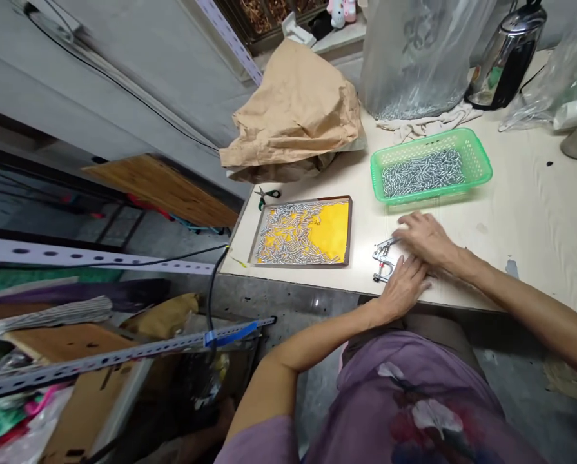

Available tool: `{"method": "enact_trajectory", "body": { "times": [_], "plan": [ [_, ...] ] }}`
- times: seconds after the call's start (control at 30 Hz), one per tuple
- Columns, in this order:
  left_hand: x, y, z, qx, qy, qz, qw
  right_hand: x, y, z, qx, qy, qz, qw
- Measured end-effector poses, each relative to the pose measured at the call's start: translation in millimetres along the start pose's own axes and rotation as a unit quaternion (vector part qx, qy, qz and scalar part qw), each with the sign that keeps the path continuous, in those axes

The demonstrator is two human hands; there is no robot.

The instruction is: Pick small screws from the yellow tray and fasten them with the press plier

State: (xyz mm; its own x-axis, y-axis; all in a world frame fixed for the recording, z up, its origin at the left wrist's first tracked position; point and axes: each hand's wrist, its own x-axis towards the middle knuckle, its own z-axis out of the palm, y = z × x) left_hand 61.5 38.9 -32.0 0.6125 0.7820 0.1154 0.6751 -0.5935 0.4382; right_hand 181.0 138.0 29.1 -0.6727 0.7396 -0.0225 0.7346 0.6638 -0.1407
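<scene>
Purple shirt (360, 412), left hand (403, 287) at metal tool (380, 256)

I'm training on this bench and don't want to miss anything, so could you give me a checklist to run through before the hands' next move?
1. Metal tool on the table, by both hands: ok.
2. Left hand has a firm grip on the tool: cannot tell; its fingers are partly hidden.
3. Right hand has a firm grip: cannot tell; it is blurred.
4. Shallow tray flat on the table, small metal parts inside: ok.
5. Green basket upright, metal pieces inside: ok.
6. Scissors away from the hands: ok; they lie by the tray's far left corner.
</scene>
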Motion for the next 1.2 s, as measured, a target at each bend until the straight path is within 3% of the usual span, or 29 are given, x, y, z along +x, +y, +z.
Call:
{"method": "enact_trajectory", "body": {
  "times": [0.1, 0.2, 0.3, 0.37, 0.47, 0.57, 0.7, 0.8, 0.87, 0.97, 1.07, 1.13, 1.2],
  "plan": [
    [-20.7, 5.6, -4.2, -0.012, -0.013, 0.064, 0.998, 6.5, -30.8, 1.6, 0.019, -0.042, -0.153, 0.987],
    [-56.6, 1.9, -20.2, -0.001, 0.049, 0.088, 0.995, 11.0, -45.3, 9.6, 0.006, -0.060, -0.224, 0.973],
    [-82.6, -25.0, -55.3, 0.047, 0.153, 0.023, 0.987, 12.5, -46.0, 23.3, 0.025, -0.029, -0.254, 0.966],
    [-88.1, -53.5, -82.5, 0.101, 0.189, -0.094, 0.972, 11.0, -44.5, 33.4, 0.076, 0.020, -0.266, 0.961],
    [-84.5, -95.6, -112.5, 0.149, 0.127, -0.241, 0.951, 7.8, -41.3, 39.8, 0.207, 0.134, -0.254, 0.935],
    [-76.1, -120.0, -124.9, 0.140, 0.002, -0.299, 0.944, 11.5, -29.0, 24.4, 0.294, 0.253, -0.162, 0.907],
    [-63.3, -124.2, -130.7, 0.127, -0.107, -0.298, 0.940, 29.3, 6.1, -24.0, 0.250, 0.350, 0.010, 0.903],
    [-56.4, -121.3, -134.7, 0.144, -0.140, -0.290, 0.936, 36.5, 29.5, -58.6, 0.205, 0.381, 0.053, 0.900],
    [-53.8, -119.7, -137.4, 0.151, -0.140, -0.288, 0.935, 30.5, 34.7, -70.3, 0.189, 0.390, 0.056, 0.900],
    [-51.7, -113.4, -141.2, 0.135, -0.093, -0.299, 0.940, 4.1, 24.9, -62.9, 0.191, 0.348, 0.031, 0.917],
    [-47.2, -95.6, -141.1, 0.033, 0.001, -0.327, 0.944, -31.3, 4.0, -32.6, 0.178, 0.211, 0.002, 0.961],
    [-40.7, -78.5, -135.3, -0.089, 0.036, -0.363, 0.927, -50.7, -10.2, -10.3, 0.138, 0.108, 0.014, 0.984],
    [-32.3, -61.6, -123.6, -0.215, 0.032, -0.406, 0.887, -62.5, -21.4, 6.8, 0.092, 0.022, 0.039, 0.995]
  ]
}}
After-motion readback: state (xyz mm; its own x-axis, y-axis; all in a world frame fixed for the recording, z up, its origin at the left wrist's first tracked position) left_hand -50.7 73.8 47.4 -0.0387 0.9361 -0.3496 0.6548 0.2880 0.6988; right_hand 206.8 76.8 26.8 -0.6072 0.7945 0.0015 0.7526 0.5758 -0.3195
